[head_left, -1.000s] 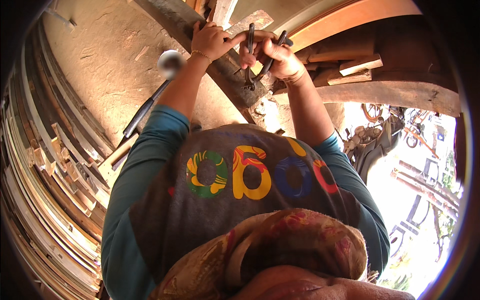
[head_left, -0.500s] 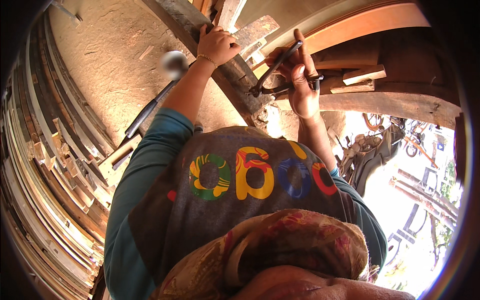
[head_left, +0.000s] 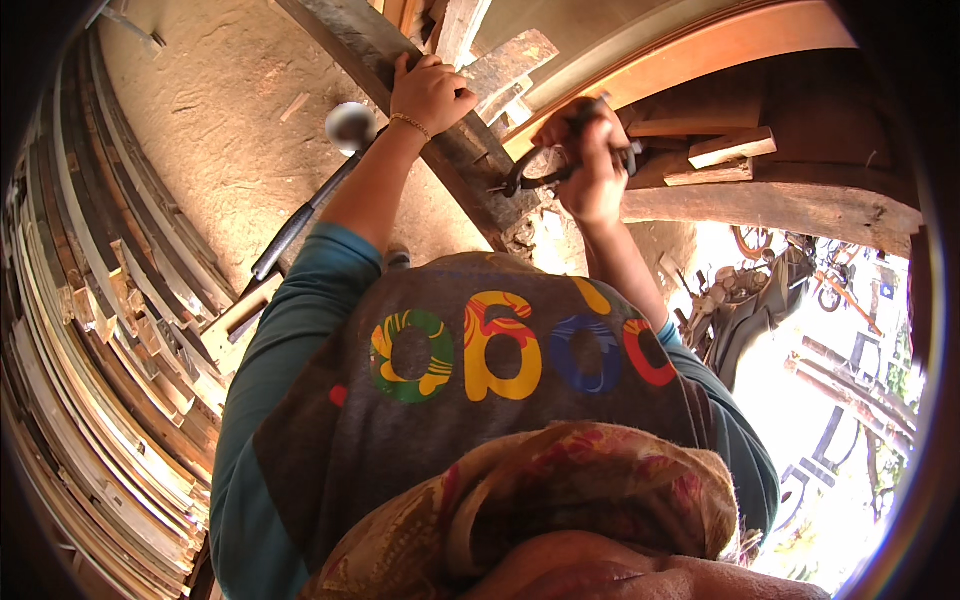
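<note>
While our left hand (head_left: 432, 95) lies across the dark wooden beam (head_left: 470, 168), fingers over the far edge and thumb held apart, our right hand (head_left: 590, 160) is closed around the handles of a pair of dark pincers (head_left: 516, 180). The relation that counts is between that grip and the tool's head: from the right hand, the head lies to the left and a little toward our body, over the beam close to its nearer end. The beam's long axis slants from the upper left down toward our chest, and the pincers lie across it, their handles reaching away to the right, well clear of the wood. Of our two hands, the right is the nearer to the head; the left sits farther up the beam, apart from the tool. Blur over the right hand hides how far the handles are spread, and we cannot tell whether the jaws bite on anything. Just beyond the left hand is a short board (head_left: 512, 62); to the right of the pincers lie small wood blocks (head_left: 732, 148), and a long dark handle (head_left: 290, 235) slants below the left forearm.
</note>
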